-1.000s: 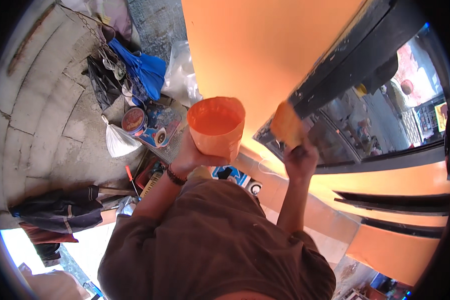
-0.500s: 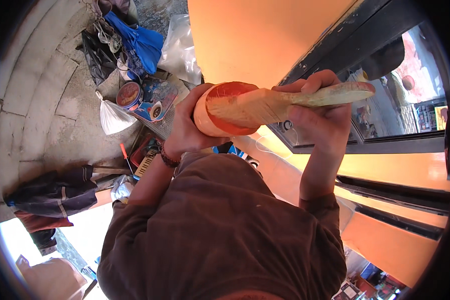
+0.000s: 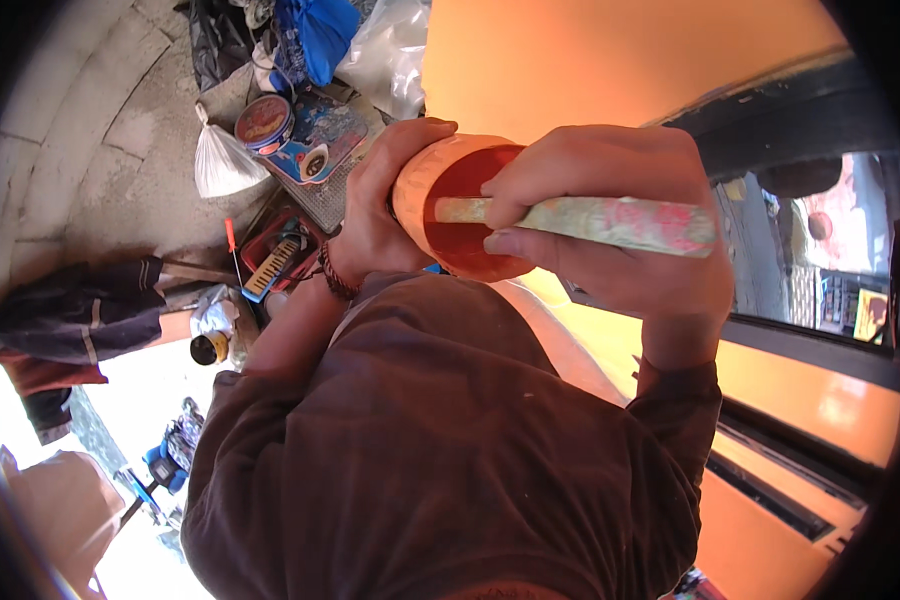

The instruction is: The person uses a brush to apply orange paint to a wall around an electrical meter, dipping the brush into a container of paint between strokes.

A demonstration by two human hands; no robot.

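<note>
My left hand (image 3: 378, 200) is wrapped round the side of an orange paint pot (image 3: 425, 185), its mouth tilted toward the right and showing red-orange inside. In my right hand (image 3: 610, 190) is a paintbrush (image 3: 620, 222) with a pale, paint-smeared wooden handle, pinched between thumb and fingers. The brush's lower part reaches into the pot's mouth, so its bristle tips are hidden. My right fingertips are right at the pot's rim.
An orange panel (image 3: 590, 60) with a dark-framed window (image 3: 820, 260) stands at the right. At the left are a round tin (image 3: 264, 122), a tied white bag (image 3: 225, 160), a red tray (image 3: 300, 235) of tools, a blue cloth (image 3: 320, 35) and hanging clothes (image 3: 80, 310).
My right hand has moved left and pushed the paintbrush from the pot's rim down into its mouth. The view has shifted, and the pot's opening now faces more to the right.
</note>
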